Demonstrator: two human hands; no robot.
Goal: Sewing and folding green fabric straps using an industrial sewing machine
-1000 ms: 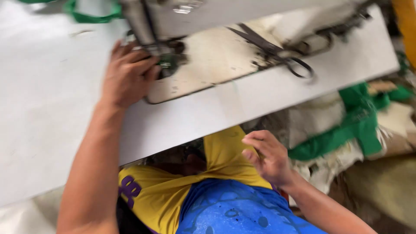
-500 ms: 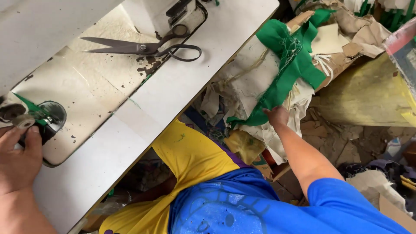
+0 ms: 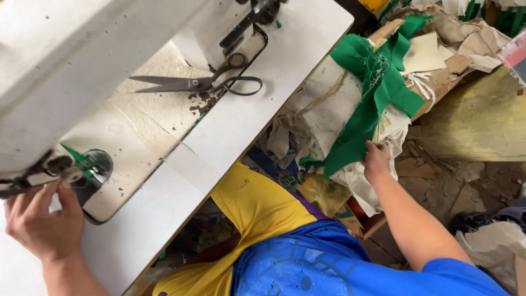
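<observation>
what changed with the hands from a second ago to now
The right hand moved from the lap out to the scrap pile on the right and took hold of the green cloth strip. The left hand stayed at the sewing machine's needle area, fingers touching the mechanism. The scissors stayed flat on the machine bed.

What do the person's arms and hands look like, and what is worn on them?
Both arms are bare from the hands up. The left hand and its forearm show no glove, watch or ring. The right hand is also ungloved; its arm ends in a short blue sleeve at the shoulder. No left sleeve is in view.
</observation>
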